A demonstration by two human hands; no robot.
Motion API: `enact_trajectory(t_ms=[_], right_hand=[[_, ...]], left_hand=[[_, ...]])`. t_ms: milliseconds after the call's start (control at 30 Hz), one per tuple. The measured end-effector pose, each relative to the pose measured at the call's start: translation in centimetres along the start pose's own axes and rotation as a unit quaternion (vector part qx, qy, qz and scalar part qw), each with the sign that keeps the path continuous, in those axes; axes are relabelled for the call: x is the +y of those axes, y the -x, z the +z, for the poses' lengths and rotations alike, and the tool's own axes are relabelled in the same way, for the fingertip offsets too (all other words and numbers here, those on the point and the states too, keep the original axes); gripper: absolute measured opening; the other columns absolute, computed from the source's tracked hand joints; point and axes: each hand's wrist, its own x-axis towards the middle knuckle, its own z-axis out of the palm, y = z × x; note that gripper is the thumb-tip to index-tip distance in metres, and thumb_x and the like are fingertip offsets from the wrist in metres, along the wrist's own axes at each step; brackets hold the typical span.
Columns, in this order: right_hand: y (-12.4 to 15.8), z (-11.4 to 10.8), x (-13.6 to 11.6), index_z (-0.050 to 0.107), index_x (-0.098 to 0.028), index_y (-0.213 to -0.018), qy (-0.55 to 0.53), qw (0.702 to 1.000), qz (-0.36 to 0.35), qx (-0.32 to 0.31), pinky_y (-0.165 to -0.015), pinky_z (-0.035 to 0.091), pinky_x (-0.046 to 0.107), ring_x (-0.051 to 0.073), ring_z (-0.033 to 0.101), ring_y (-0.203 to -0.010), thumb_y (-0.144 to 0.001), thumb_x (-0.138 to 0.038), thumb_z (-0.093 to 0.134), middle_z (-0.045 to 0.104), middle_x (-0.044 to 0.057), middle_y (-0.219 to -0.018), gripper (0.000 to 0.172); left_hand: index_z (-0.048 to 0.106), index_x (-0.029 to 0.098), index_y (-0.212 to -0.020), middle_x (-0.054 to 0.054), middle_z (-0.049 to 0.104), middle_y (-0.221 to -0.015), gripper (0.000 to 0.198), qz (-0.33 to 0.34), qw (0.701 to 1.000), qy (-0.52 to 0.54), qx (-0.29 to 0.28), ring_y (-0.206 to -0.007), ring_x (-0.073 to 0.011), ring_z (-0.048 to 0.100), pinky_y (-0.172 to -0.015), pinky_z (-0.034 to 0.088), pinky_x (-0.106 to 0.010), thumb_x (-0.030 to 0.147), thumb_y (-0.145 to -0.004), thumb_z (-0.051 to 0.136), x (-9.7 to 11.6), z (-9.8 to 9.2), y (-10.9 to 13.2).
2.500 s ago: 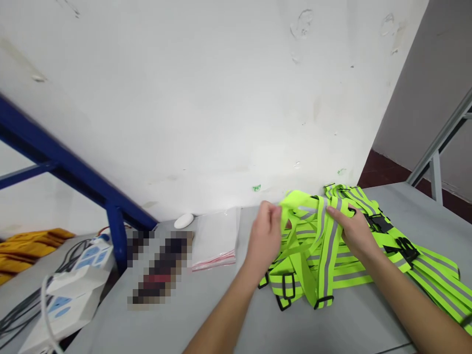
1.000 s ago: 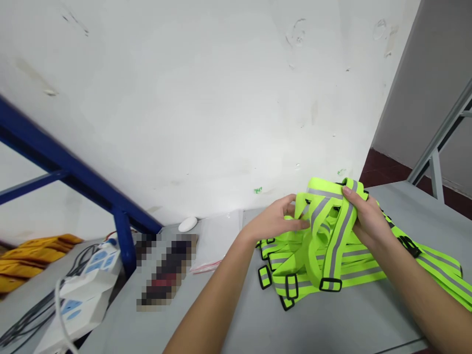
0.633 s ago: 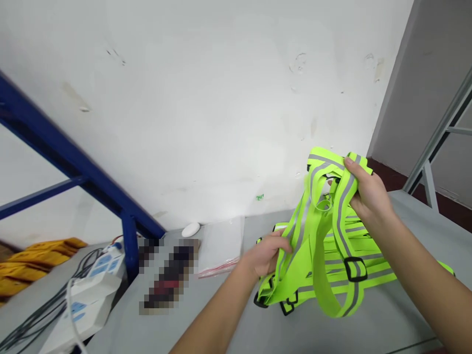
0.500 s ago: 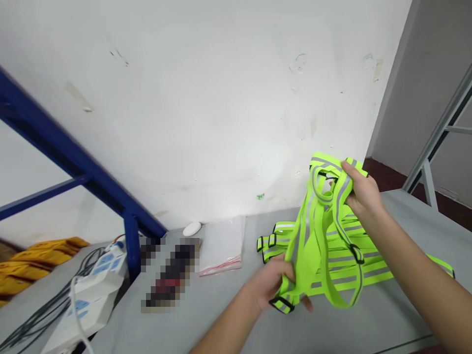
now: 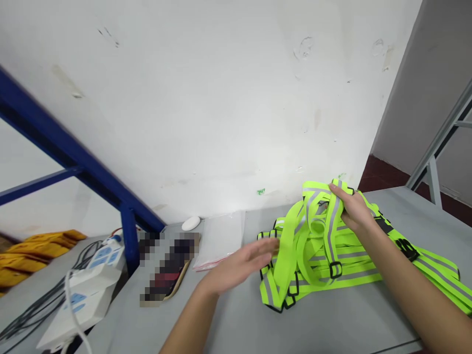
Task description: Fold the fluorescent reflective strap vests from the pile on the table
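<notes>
My right hand is closed on the upper straps of a neon-yellow reflective vest made of straps with grey stripes and black buckles. The vest hangs down from that hand, and its lower left end rests at the table. Beside its left edge is my left hand, fingers stretched out and nothing gripped; the fingertips reach the strap, though whether they touch it I cannot tell. More neon-yellow straps with black buckles lie piled underneath and to the right, partly covered by my right forearm.
On the grey table lie clear plastic bags, a white oval object and a blurred-out phone-shaped item. At left are a blue metal frame, white power strips with cables, and yellow cloth. A white wall stands behind.
My left hand has let go of the vest's lower end and opened, moving slightly left and up. My right hand has lowered, bringing the vest down onto the pile.
</notes>
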Motion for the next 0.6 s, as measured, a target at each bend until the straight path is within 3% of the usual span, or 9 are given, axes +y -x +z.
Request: enact_trajectory(t_ms=[100,167,267,333,433,500,600], right_hand=[[0.4,0.1,0.6,0.067,-0.016,-0.103,0.021,0.998,0.04,-0.052,-0.072,0.063,0.036,0.026,0.072,-0.088,-0.066,-0.033,0.083,0.073,0.01,-0.104,0.044],[0.7,0.2,0.9,0.066,-0.016,-0.103,0.032,0.996,0.056,-0.061,-0.069,0.063,0.037,0.027,0.072,-0.085,-0.066,-0.034,0.083,0.074,0.011,-0.1,0.044],[1.1,0.1,1.0,0.064,-0.018,-0.105,0.036,0.995,0.064,-0.07,-0.067,0.063,0.039,0.027,0.072,-0.081,-0.066,-0.035,0.083,0.074,0.01,-0.097,0.047],[1.5,0.0,0.9,0.064,-0.018,-0.106,0.038,0.994,0.064,-0.084,-0.068,0.062,0.038,0.026,0.072,-0.08,-0.066,-0.035,0.082,0.075,0.009,-0.095,0.046],[1.9,-0.4,0.8,0.064,-0.019,-0.107,0.07,0.989,0.064,-0.116,-0.068,0.06,0.038,0.026,0.071,-0.08,-0.065,-0.035,0.082,0.075,0.009,-0.095,0.048],[2.0,-0.8,1.1,0.063,-0.02,-0.109,0.127,0.987,0.049,-0.089,-0.068,0.059,0.037,0.026,0.071,-0.081,-0.06,-0.035,0.085,0.075,0.007,-0.093,0.056],[1.8,-1.3,1.8,0.061,-0.02,-0.114,0.214,0.977,0.001,0.013,-0.071,0.057,0.036,0.028,0.07,-0.083,-0.051,-0.033,0.088,0.074,0.003,-0.086,0.07]], left_hand=[[0.045,0.029,-0.138,-0.007,0.045,-0.146,0.059,0.032,0.995,-0.061,0.073,-0.132,-0.0263,0.045,-0.107,0.039,-0.042,0.046,-0.085,0.061,2.4,0.1,-2.2],[0.041,0.032,-0.141,-0.007,0.045,-0.146,0.061,0.051,0.996,-0.058,0.039,-0.13,-0.0267,0.047,-0.103,0.043,-0.041,0.041,-0.084,0.062,3.7,0.9,-4.1],[0.049,0.029,-0.135,-0.007,0.054,-0.137,0.058,0.07,0.995,-0.046,-0.047,-0.119,-0.0258,0.056,-0.096,0.048,-0.039,0.026,-0.079,0.064,4.5,2.1,-7.0],[0.053,0.025,-0.129,-0.007,0.06,-0.127,0.057,0.08,0.995,-0.028,-0.052,-0.11,-0.0235,0.06,-0.091,0.05,-0.036,0.017,-0.073,0.06,4.4,2.3,-8.6],[0.056,0.023,-0.121,-0.006,0.064,-0.112,0.051,0.086,0.996,0.01,-0.017,-0.093,-0.0191,0.063,-0.079,0.051,-0.031,0.014,-0.07,0.053,4.2,2.1,-9.8],[0.057,0.023,-0.114,-0.005,0.065,-0.1,0.043,0.097,0.995,0.027,0.019,-0.087,-0.0179,0.063,-0.073,0.05,-0.029,0.016,-0.072,0.052,4.5,2.0,-9.8],[0.059,0.024,-0.105,-0.004,0.063,-0.094,0.028,0.138,0.985,-0.013,0.1,-0.087,-0.0188,0.061,-0.07,0.048,-0.027,0.024,-0.077,0.058,5.9,2.5,-8.3]])
